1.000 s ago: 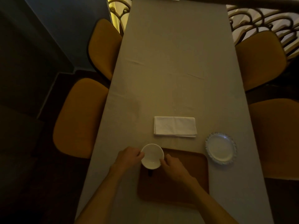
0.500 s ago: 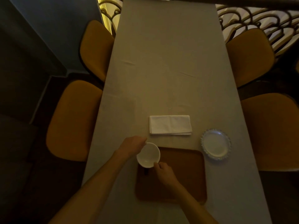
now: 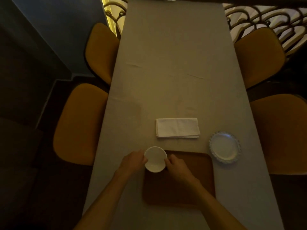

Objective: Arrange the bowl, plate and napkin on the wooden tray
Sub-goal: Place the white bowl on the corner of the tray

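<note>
Tray: brown rounded wooden tray (image 3: 186, 185) lies nearest on the grey tablecloth (image 3: 174, 63).
Hands: left hand (image 3: 132, 161) and right hand (image 3: 177, 166) grip the small round white bowl (image 3: 155, 159) at its sides, over the tray's far-left corner.
Plate: white scalloped plate (image 3: 224, 147) sits just right of the tray.
Napkin: folded white napkin (image 3: 177, 127) lies beyond the tray.

Cloth-covered table (image 3: 174, 63), napkin (image 3: 177, 127), plate (image 3: 224, 147), wooden tray (image 3: 187, 180) on it

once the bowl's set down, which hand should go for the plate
Right, probably. The white scalloped plate sits off the brown wooden tray's far right corner, on the right hand's side; the left hand would cross the small white bowl.
</note>
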